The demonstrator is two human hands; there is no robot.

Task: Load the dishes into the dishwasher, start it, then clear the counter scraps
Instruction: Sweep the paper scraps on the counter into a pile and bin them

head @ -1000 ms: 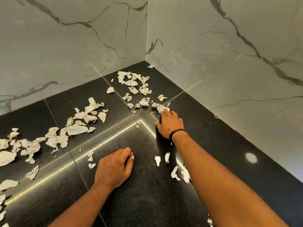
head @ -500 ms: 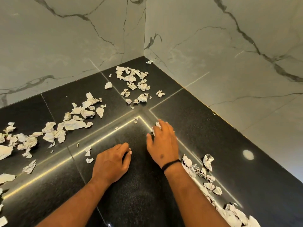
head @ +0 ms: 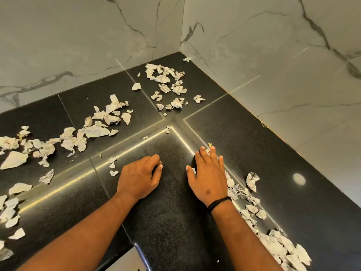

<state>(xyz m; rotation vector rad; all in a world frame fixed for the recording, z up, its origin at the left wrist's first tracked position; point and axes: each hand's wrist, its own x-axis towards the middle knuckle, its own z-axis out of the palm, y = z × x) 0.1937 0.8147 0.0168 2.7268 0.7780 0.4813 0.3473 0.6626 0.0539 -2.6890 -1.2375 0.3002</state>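
Scraps (head: 252,180) now lie in a row beside the right hand (head: 210,178), which has pulled back flat and open, holding nothing, so sweeping is working.

Grey-veined marble wall tiles (head: 78,45) meet in the corner behind the black speckled counter (head: 254,145). A round light spot (head: 298,179) glints on the counter's right side. A black wristband (head: 219,203) sits near the front.
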